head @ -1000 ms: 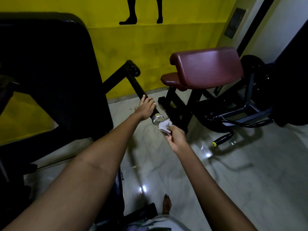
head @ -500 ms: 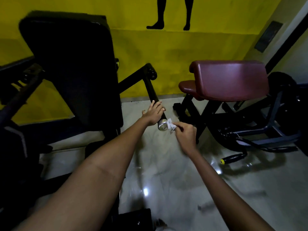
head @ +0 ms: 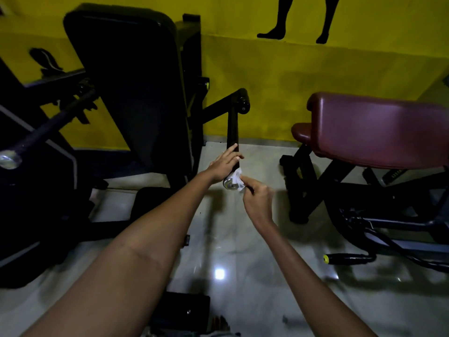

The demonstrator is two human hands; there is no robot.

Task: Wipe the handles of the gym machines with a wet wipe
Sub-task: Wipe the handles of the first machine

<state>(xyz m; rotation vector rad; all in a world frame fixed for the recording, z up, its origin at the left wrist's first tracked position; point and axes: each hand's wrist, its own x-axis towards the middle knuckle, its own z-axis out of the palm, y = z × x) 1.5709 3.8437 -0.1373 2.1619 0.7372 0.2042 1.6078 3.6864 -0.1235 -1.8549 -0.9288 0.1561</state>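
Observation:
A black machine handle (head: pixel 232 128) with a silver end cap (head: pixel 229 185) reaches toward me from the machine's black arm at centre. My left hand (head: pixel 224 164) is wrapped around the lower part of this handle, just above the cap. My right hand (head: pixel 257 198) pinches a crumpled white wet wipe (head: pixel 237 179) and presses it against the cap and the handle's tip. A second handle (head: pixel 41 133) with a shiny end sticks out at the far left.
A tall black back pad (head: pixel 131 81) stands left of the handle. A maroon padded curl bench (head: pixel 379 132) on a black frame stands right. A black bar with a yellow tip (head: pixel 347 259) lies low over the glossy floor. A yellow wall is behind.
My view has swung left and closer. My right hand has brought the wipe up onto the silver cap and handle tip. My left hand keeps its hold on the handle.

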